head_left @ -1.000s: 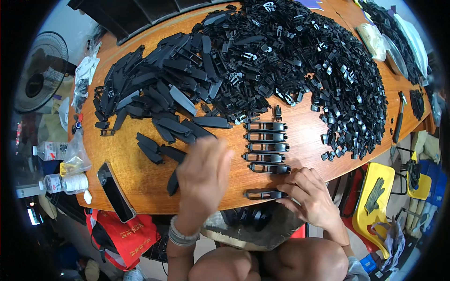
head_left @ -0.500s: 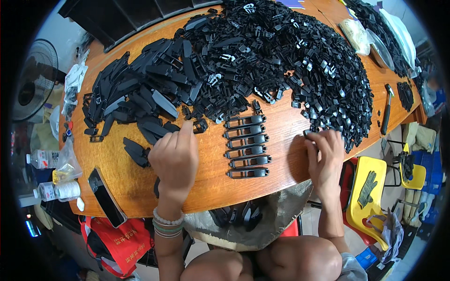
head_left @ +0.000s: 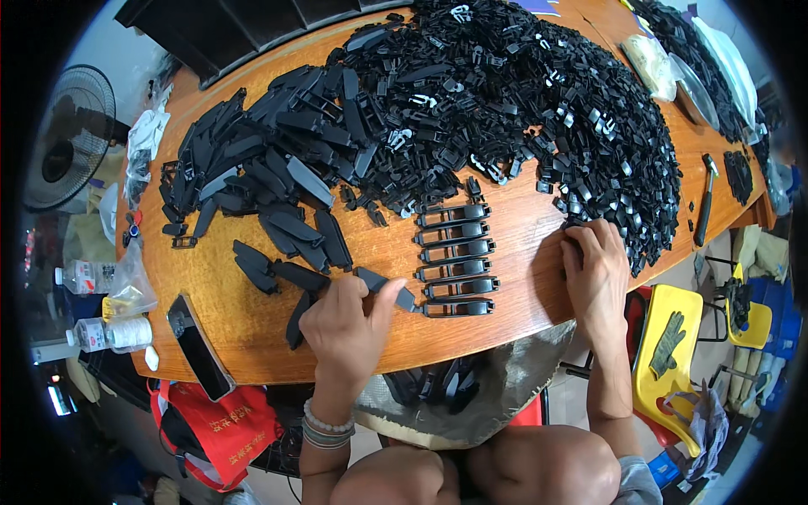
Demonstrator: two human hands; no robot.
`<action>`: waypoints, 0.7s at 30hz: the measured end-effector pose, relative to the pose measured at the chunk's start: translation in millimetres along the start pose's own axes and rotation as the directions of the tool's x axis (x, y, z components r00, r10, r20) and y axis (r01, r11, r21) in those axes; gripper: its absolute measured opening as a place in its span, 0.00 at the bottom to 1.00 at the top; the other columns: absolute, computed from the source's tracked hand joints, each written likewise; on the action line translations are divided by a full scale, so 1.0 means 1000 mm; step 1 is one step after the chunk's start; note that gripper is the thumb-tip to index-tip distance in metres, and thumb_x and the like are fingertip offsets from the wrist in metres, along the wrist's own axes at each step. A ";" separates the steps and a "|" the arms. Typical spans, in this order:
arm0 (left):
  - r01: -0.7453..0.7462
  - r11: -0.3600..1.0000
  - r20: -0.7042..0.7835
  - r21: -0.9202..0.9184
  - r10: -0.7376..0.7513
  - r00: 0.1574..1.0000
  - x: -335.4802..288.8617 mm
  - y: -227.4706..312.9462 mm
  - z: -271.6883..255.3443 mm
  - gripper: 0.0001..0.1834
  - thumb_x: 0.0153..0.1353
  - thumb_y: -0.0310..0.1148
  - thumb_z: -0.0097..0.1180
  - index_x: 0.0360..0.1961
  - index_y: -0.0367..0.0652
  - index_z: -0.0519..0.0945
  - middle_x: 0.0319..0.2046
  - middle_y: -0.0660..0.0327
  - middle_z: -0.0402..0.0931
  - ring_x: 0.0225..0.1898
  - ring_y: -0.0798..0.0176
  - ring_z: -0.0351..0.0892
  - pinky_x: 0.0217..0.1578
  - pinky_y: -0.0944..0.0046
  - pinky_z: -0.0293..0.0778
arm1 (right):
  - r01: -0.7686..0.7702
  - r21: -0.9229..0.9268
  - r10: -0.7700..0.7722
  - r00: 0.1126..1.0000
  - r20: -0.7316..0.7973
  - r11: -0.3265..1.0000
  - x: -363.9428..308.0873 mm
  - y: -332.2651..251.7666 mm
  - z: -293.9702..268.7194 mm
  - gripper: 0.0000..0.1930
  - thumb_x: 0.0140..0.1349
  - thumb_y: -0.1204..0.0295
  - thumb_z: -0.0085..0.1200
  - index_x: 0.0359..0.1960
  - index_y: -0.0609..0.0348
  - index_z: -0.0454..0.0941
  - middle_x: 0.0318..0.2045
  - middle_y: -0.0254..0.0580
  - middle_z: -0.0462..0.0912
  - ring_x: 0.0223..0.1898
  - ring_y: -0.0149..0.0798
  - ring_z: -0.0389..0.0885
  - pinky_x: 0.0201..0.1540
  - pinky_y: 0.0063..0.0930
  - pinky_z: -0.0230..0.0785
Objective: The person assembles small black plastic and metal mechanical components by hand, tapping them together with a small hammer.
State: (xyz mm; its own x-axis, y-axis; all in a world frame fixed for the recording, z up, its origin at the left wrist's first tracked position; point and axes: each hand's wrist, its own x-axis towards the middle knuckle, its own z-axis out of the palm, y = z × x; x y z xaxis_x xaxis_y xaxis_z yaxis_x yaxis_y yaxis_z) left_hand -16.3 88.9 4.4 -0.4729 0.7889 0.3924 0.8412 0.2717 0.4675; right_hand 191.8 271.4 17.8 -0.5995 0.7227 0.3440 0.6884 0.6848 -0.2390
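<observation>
Some bare tabletop (head_left: pixel 526 261) between clip row (head_left: pixel 467 249), right hand (head_left: pixel 599 273) and near edge (head_left: pixel 505 341)

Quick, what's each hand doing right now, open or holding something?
Left hand: closed, apparently holding a long black piece.
Right hand: fingers curled beside the small black parts; grip cannot be told.

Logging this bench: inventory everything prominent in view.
Wooden table: one, brown, centre
Small plastic clips: many, black, rear-right
Long plastic blades: many, black, left
Slim plastic frames: six, black, row mid-table
Long hammer: one, black-handled, right
Rectangular phone: one, black, front left
Plastic bottles: two, clear, left
Round fan: one, dark, left
Fabric bag: one, red, lower left
Plastic chairs: two, yellow, right
Coarse sack: one, grey, lap
Left hand: one, bare, fingers at blade
Right hand: one, bare, fingers beside clips
</observation>
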 end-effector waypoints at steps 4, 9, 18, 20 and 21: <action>0.208 0.968 0.075 -0.142 -0.199 0.977 0.007 0.007 0.003 0.16 0.51 0.29 0.68 0.22 0.40 0.68 0.15 0.61 0.62 0.12 0.61 0.63 0.16 0.64 0.61 | -0.022 0.059 0.024 0.999 -0.045 0.998 -0.001 0.003 0.003 0.08 0.52 0.83 0.54 0.35 0.66 0.76 0.32 0.48 0.73 0.35 0.49 0.75 0.37 0.40 0.70; 0.248 0.919 0.167 -0.305 -0.205 0.964 0.009 0.011 -0.001 0.11 0.56 0.23 0.62 0.23 0.36 0.70 0.18 0.63 0.66 0.17 0.73 0.61 0.20 0.71 0.61 | -0.043 0.017 0.044 0.998 -0.034 0.999 0.001 0.000 0.004 0.12 0.52 0.84 0.53 0.39 0.64 0.76 0.32 0.48 0.73 0.35 0.48 0.75 0.36 0.39 0.70; 0.613 0.062 0.569 -0.788 -0.308 0.763 0.008 0.032 -0.022 0.06 0.66 0.25 0.46 0.41 0.32 0.69 0.30 0.48 0.79 0.24 0.60 0.81 0.29 0.68 0.79 | 0.000 0.496 0.118 0.971 -0.208 0.869 -0.001 -0.017 -0.006 0.21 0.51 0.92 0.49 0.47 0.62 0.77 0.34 0.43 0.75 0.28 0.35 0.75 0.29 0.27 0.69; 0.687 -0.074 0.686 -0.723 -0.192 0.702 0.006 0.040 -0.016 0.17 0.68 0.28 0.44 0.55 0.30 0.66 0.34 0.49 0.79 0.28 0.60 0.81 0.33 0.67 0.79 | 0.095 0.598 0.030 0.980 -0.196 0.796 -0.007 -0.034 -0.007 0.19 0.53 0.93 0.49 0.45 0.66 0.77 0.34 0.45 0.75 0.30 0.33 0.76 0.29 0.24 0.69; 0.714 -0.112 0.723 -0.691 -0.136 0.678 0.007 0.046 -0.016 0.21 0.69 0.28 0.43 0.59 0.29 0.63 0.37 0.49 0.78 0.30 0.61 0.82 0.35 0.66 0.79 | 0.144 0.634 -0.010 0.978 -0.210 0.760 -0.009 -0.045 -0.008 0.17 0.53 0.93 0.49 0.44 0.67 0.77 0.34 0.46 0.74 0.30 0.34 0.77 0.29 0.23 0.70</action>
State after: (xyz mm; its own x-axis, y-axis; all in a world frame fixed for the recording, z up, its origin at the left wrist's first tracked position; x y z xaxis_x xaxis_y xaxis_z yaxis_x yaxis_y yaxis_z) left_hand 15.0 98.2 41.8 -0.2451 0.8961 -0.3701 -0.6133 0.1523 0.7750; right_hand 169.4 232.8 32.4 -0.5072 0.6802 0.5291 0.1785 0.6836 -0.7077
